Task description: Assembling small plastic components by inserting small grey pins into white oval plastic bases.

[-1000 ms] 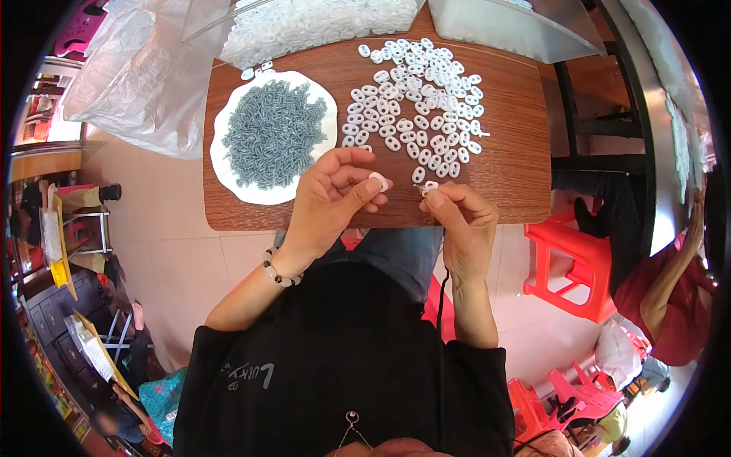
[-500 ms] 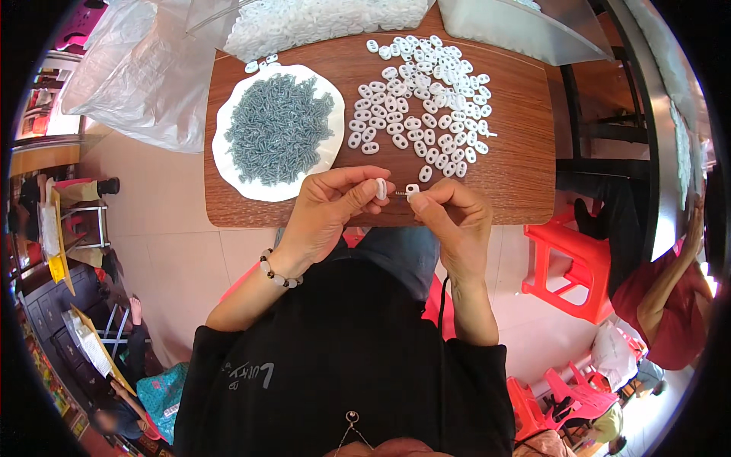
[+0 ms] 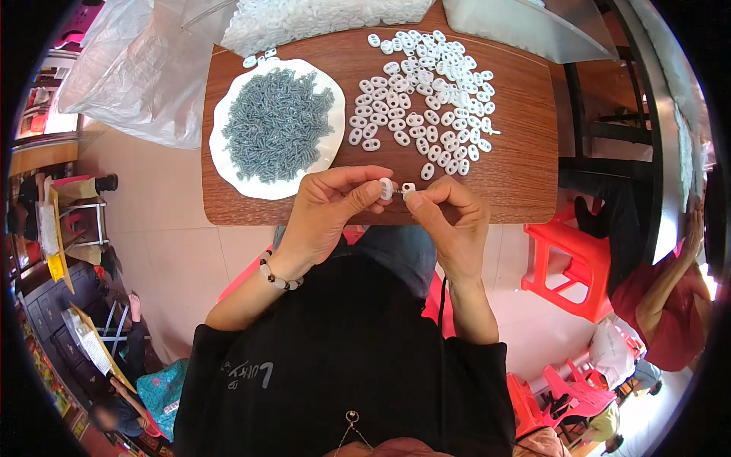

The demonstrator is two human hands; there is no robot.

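Observation:
Over the table's near edge, my left hand (image 3: 324, 209) pinches a small white oval plastic piece (image 3: 387, 189) between thumb and fingers. Facing it, my right hand (image 3: 458, 221) grips a small white plastic part with a hole (image 3: 409, 186). A thin spring (image 3: 397, 192) bridges the narrow gap between the two white pieces; whether its tip sits inside the oval piece is too small to tell. Many similar two-holed white ovals (image 3: 432, 116) lie spread beyond my right hand. Behind my left hand, a heap of small grey springs (image 3: 278, 126) fills a white scalloped plate (image 3: 226, 167).
Clear bins (image 3: 525, 32) stand along the far edge of the brown wooden table (image 3: 525, 171), one heaped with white pieces (image 3: 320, 21). A plastic bag (image 3: 137, 84) hangs at the left. Red stools (image 3: 567, 259) and a person in a dark red top (image 3: 670, 312) are at the right.
My right hand has moved slightly left, bringing the spring up to the oval piece. In my left fingers the oval piece has turned, showing more of its flat face.

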